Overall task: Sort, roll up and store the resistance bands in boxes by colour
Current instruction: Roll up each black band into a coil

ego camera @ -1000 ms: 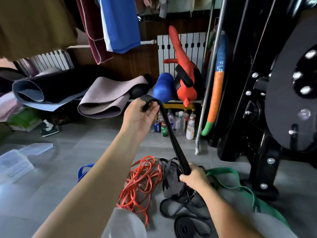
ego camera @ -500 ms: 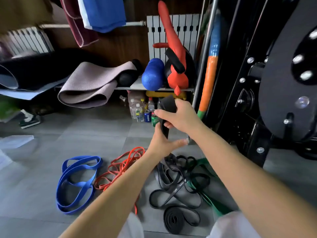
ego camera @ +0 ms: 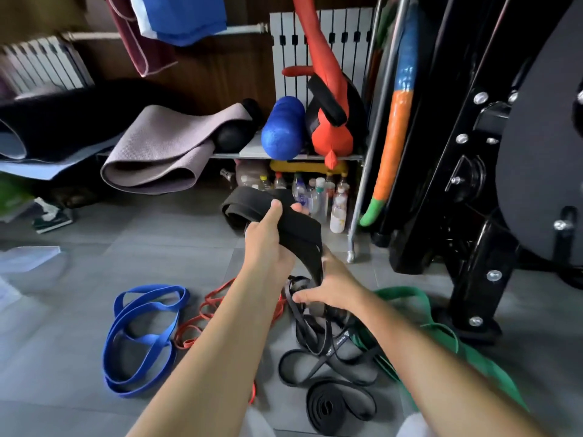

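My left hand point(ego camera: 268, 244) grips a wide black resistance band point(ego camera: 298, 227), folded into loops above the floor. Lower down, my right hand point(ego camera: 328, 288) holds the same band where it hangs toward a tangle of thin black bands point(ego camera: 318, 351). A loosely coiled black band point(ego camera: 340, 405) lies in front of that tangle. A blue band point(ego camera: 142, 335) lies on the floor at the left, an orange-red band point(ego camera: 202, 320) beside it partly under my left forearm, and a green band point(ego camera: 441, 339) at the right.
A clear plastic box point(ego camera: 28, 260) sits at the left edge of the grey floor. Rolled mats point(ego camera: 157, 152), a blue foam roller point(ego camera: 282, 130) and bottles point(ego camera: 318, 197) line the back shelf. A black gym machine point(ego camera: 473, 184) fills the right side.
My hands have moved apart. The left hand now holds the folded loops up high, and the right hand has slid down the black band toward the pile on the floor.
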Available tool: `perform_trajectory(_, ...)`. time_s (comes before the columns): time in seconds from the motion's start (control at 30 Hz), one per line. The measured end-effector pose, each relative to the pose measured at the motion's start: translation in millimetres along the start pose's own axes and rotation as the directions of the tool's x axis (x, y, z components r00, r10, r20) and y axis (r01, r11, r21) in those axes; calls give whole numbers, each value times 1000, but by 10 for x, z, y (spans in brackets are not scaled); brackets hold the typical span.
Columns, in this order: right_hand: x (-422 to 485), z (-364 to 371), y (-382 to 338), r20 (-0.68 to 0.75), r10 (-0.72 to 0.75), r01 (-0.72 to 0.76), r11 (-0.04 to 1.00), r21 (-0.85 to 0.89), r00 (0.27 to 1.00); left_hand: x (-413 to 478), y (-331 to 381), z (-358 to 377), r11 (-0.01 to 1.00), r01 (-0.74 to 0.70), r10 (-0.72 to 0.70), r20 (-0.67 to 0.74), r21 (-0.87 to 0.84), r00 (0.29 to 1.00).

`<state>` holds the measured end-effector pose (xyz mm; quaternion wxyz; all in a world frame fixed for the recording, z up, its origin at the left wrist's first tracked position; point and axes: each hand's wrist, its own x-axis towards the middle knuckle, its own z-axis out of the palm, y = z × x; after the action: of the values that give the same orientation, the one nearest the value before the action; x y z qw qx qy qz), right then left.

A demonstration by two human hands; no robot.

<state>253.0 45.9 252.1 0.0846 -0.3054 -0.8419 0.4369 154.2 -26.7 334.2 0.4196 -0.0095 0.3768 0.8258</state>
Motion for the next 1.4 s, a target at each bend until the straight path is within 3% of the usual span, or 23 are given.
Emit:
perform_trajectory(0.07,108,32,30,25,85,-87,995,58,996,21,106,-49,999,34,-34,4,-28,999)
perform_trajectory(0.2,330,-41,201,-46,141,-148,960,-237,989,113,295,-193,1000,3,-3,-25,-12,1000)
perform_trajectory(0.37,609,-442,-118,-272,-74,13,976,-219,959,315,489,-435,984,-166,174,-152,64,973)
perform_trajectory(0.47,690,-799,-568,-375,-206,132,968,-215,904,377,514,-504,966,-177,210,-172,190,962)
perform_trajectory(0.57,639,-1048,-1063,-453,-275,256,961,-103,848,438,467,-506,936,-153,211,-159,315,964)
perform_trajectory(0.63,586,-1075,-1315,-421,-285,305,952,-22,861,440,387,-470,904,-164,232,-131,394,964)
perform_trajectory(0.73,521,-957,-1509,-350,-342,338,938,-73,872,356,212,-312,852,-232,261,5,470,965)
perform_trajectory(0.87,598,-819,-1399,-382,-247,299,951,84,891,343,-7,-229,717,-344,268,216,606,939)
perform_trajectory(1.0,630,-698,-1223,-377,-252,289,956,45,891,389,-45,-272,577,-449,329,309,683,892)
perform_trajectory(1.07,622,-680,-1146,-355,-231,276,958,79,906,412,-55,-275,585,-413,310,279,698,909)
perform_trajectory(1.13,617,-733,-1092,-396,-155,240,955,177,905,439,-46,-261,658,-308,234,202,688,951)
perform_trajectory(1.23,565,-909,-1048,-404,-26,208,886,414,914,566,-71,-437,712,-5,-52,59,703,997)
perform_trajectory(1.3,540,-986,-1015,-394,-52,214,900,379,918,695,-203,-672,677,166,-178,-59,717,982)
perform_trajectory(1.37,535,-982,-995,-373,-126,221,949,225,919,754,-396,-856,597,193,-124,-148,778,981)
perform_trajectory(1.4,537,-962,-990,-353,-155,215,967,138,923,781,-515,-965,504,137,-65,-121,853,990)
